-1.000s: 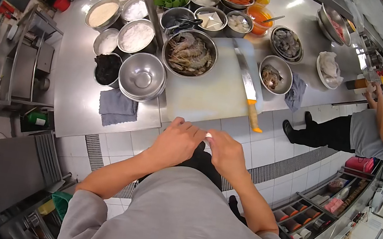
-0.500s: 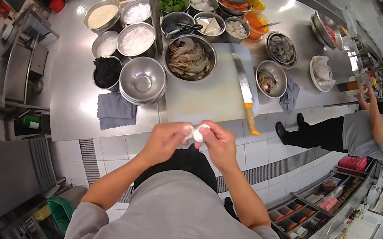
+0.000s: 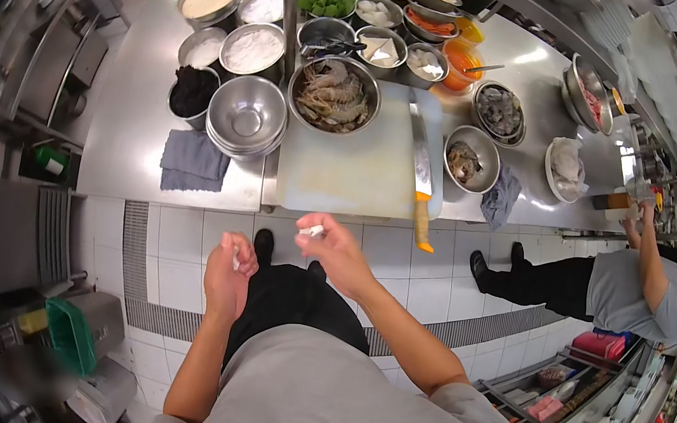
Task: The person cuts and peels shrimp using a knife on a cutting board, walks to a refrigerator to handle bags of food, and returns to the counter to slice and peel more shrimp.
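While the right hand pinches a white scrap, the left hand curls upright, its hold unclear.

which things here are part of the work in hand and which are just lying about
In hand:
small white piece, right hand
small whitish bit, partly hidden, left hand

Untouched, probably just lying about:
steel knife with yellow handle
rectangular whitish cutting board
round steel bowl of grey-brown prawns
folded grey cloth
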Tool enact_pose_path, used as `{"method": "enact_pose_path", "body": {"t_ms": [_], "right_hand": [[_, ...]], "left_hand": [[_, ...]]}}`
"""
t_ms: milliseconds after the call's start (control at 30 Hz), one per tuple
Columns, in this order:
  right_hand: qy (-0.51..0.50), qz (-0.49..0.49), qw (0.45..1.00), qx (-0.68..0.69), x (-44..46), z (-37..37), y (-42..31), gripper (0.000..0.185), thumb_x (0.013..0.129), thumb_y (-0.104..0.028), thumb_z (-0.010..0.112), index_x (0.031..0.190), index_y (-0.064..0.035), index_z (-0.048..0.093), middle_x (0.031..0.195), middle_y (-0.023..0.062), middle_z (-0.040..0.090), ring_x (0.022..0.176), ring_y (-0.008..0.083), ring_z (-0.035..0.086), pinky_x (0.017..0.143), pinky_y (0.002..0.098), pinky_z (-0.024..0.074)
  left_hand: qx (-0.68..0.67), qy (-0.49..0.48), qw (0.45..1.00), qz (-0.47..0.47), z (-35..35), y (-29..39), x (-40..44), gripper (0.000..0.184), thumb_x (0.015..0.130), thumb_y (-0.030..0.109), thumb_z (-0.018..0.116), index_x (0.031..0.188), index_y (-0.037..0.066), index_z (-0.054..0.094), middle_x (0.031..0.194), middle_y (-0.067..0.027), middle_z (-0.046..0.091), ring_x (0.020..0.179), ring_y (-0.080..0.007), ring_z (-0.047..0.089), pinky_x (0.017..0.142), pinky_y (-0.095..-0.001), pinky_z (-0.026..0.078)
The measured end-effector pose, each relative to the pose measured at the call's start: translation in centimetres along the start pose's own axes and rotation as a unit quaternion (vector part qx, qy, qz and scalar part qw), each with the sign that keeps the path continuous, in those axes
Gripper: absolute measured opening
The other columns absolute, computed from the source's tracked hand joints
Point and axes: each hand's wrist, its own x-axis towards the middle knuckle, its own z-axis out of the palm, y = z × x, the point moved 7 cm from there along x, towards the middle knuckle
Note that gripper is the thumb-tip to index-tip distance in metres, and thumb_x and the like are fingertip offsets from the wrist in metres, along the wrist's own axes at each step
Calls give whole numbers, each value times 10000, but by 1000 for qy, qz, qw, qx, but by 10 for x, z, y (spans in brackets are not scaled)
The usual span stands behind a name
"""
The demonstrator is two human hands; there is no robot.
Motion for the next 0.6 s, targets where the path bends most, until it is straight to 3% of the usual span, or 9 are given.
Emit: {"method": "enact_pose_path", "body": {"t_ms": [100, 133, 233, 300, 367, 433, 500, 567, 600], "right_hand": [[-96, 29, 988, -122, -3, 9, 20, 209, 1020, -123, 570, 1200, -28, 619, 1038, 34, 635, 823, 103, 584, 777, 267, 489], [-115, 34, 991, -66, -3, 16, 27, 271, 1048, -181, 540, 1272, -31, 577, 1027, 51, 633, 809, 115, 600, 764, 268, 499], [-115, 84, 990, -6, -15, 27, 32, 295, 1078, -176, 456, 1301, 2, 532, 1007, 87, 641, 855, 126, 634, 725, 274, 526], [-128, 97, 986, -38, -14, 23, 40, 300, 1089, -229, 436, 1256, -11, 554, 955, 62, 611, 797, 107, 591, 727, 254, 501], [-47, -37, 979, -193, -8, 9, 47, 287, 1082, -306, 468, 1188, -58, 565, 827, -13, 511, 594, 81, 425, 571, 230, 387], [-10, -110, 964, -241, -10, 22, 36, 376, 1082, -410, 439, 910, -94, 550, 721, -35, 425, 539, 80, 304, 512, 236, 294], [-3, -18, 972, -235, -10, 30, 47, 511, 1074, -490, 405, 711, -133, 425, 629, -42, 374, 530, 78, 308, 489, 251, 281], [70, 11, 978, -195, -12, 44, 57, 560, 1077, -501, 382, 635, -160, 333, 579, -48, 322, 521, 76, 292, 476, 266, 260], [41, 22, 978, -203, -12, 61, 65, 560, 1077, -501, 382, 635, -160, 333, 579, -48, 322, 521, 76, 292, 476, 266, 260]], "left_hand": [[122, 86, 986, -71, -12, -14, -29, 263, 1070, 238, 457, 1051, 6, 581, 837, -2, 415, 705, -68, 373, 641, -238, 326], [125, 93, 986, -55, -7, -14, -33, 273, 1069, 227, 467, 1148, -7, 585, 826, 4, 440, 673, -64, 367, 615, -220, 320], [120, 186, 974, 53, 16, -7, -35, 308, 1065, 246, 491, 1225, -2, 582, 777, 19, 453, 627, -57, 360, 565, -218, 307], [115, 207, 969, 66, 2, -4, -31, 320, 1069, 275, 484, 1206, 4, 584, 751, 32, 449, 607, -55, 363, 545, -217, 300], [109, 243, 960, 85, -21, 2, -33, 335, 1073, 305, 476, 1186, 10, 586, 724, 45, 444, 588, -52, 366, 525, -216, 292], [24, 187, 982, 15, -42, 2, -30, 371, 1083, 397, 431, 953, 86, 587, 640, 58, 397, 518, -48, 341, 468, -229, 264], [75, 214, 974, 24, -64, 7, -32, 465, 1084, 480, 378, 745, 168, 439, 548, 73, 312, 434, -56, 259, 406, -253, 206], [95, 243, 961, 90, -78, 12, -33, 508, 1080, 505, 365, 682, 191, 324, 509, 70, 253, 403, -61, 192, 382, -274, 170], [56, 232, 967, 83, -81, 17, -38, 492, 1084, 495, 360, 703, 184, 332, 510, 73, 252, 408, -64, 195, 387, -272, 172]]}}
